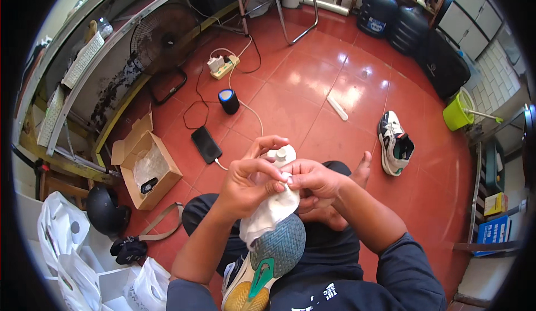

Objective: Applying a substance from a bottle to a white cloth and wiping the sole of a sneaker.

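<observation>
My left hand (245,177) and my right hand (314,181) meet over my lap, both closed on a bunched white cloth (273,213). Thumbs and forefingers pinch its upper end, and the rest hangs down onto the upturned shoe. That shoe (279,249) lies on my lap with its sole up, patterned grey-blue, green and yellow-brown. Just beyond my fingers shows a white bottle (283,153) with a round cap; its lower part is hidden, and I cannot tell whether it is held. The matching sneaker (395,143) stands on the floor at right.
Around me on the red tiles lie a phone (206,145) on a cable, a dark cylindrical speaker (228,101), a power strip (225,67) and a white stick-like piece (337,108). An open cardboard box (146,168) and a black helmet (106,210) sit left. A green bucket (459,111) stands far right.
</observation>
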### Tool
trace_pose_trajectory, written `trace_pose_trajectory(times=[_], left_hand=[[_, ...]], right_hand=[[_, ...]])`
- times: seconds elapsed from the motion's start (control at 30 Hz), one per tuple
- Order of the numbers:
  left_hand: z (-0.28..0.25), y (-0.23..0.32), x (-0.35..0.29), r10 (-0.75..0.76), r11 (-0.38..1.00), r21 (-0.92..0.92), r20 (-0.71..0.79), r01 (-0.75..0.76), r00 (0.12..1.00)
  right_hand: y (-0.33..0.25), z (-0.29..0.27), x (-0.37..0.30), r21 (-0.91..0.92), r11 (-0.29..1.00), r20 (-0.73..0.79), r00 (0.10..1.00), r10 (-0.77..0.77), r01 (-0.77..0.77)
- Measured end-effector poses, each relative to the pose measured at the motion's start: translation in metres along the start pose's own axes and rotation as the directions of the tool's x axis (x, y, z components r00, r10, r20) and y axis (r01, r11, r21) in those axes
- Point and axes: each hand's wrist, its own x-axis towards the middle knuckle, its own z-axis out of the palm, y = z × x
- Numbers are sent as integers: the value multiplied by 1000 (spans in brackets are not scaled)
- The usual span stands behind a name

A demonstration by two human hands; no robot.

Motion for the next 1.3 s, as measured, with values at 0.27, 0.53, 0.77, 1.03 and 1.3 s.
trace_pose_trajectory(times=[0.27, 0.53, 0.77, 1.03, 1.3], left_hand=[[-6, -5, -21, 52, 957, 288, -294, 37, 954], [4, -17, -19, 55, 944, 326, -325, 57, 944], [-4, -34, -30, 101, 976, 216, -410, -11, 907], [22, -34, -16, 88, 987, 158, -368, -31, 926], [-4, -39, -24, 153, 923, 383, -303, -27, 941]], right_hand=[[-12, 11, 8, -856, 458, 12, 893, -449, 241], [-13, 10, 11, -955, 283, -17, 933, -359, 91], [-4, 6, 15, -933, 360, -104, 942, -318, 18], [23, -9, 8, -847, 528, -301, 758, -578, 65], [23, -11, 20, -981, 97, -180, 609, -772, -168]])
